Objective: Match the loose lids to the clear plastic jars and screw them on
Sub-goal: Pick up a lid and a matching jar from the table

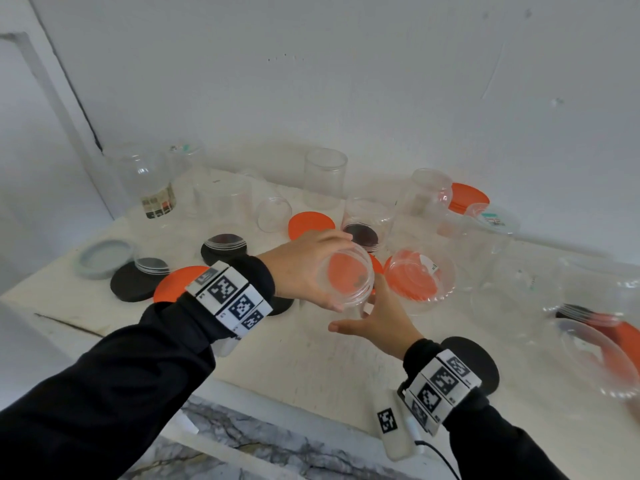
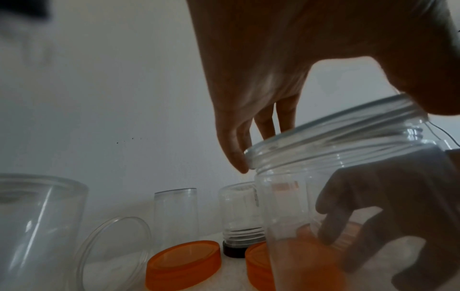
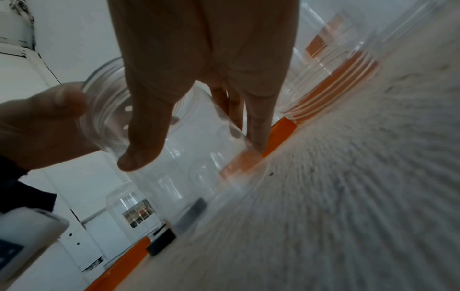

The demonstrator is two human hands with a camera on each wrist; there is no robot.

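My left hand [image 1: 308, 271] grips a clear open jar [image 1: 346, 277] by its threaded rim and holds it tilted just above the white table [image 1: 294, 355]. The left wrist view shows the fingertips [image 2: 239, 161] on that rim, above the jar body [image 2: 311, 196]. My right hand [image 1: 377, 322] reaches in from below with fingers straight and thumb spread, holding nothing. In the right wrist view its fingertips [image 3: 256, 141] touch the edge of an orange lid [image 3: 282, 132] lying beside and under the jar [image 3: 107, 118]. That same lid [image 1: 377, 265] shows through the jar.
Another clear jar [image 1: 419, 280] sits mouth-down on an orange lid to the right. Loose orange lids [image 1: 311, 225], black lids [image 1: 133, 284] and a grey lid [image 1: 104, 258] lie about. Several clear jars [image 1: 325, 178] stand along the back wall. A black lid [image 1: 476, 362] lies near my right wrist.
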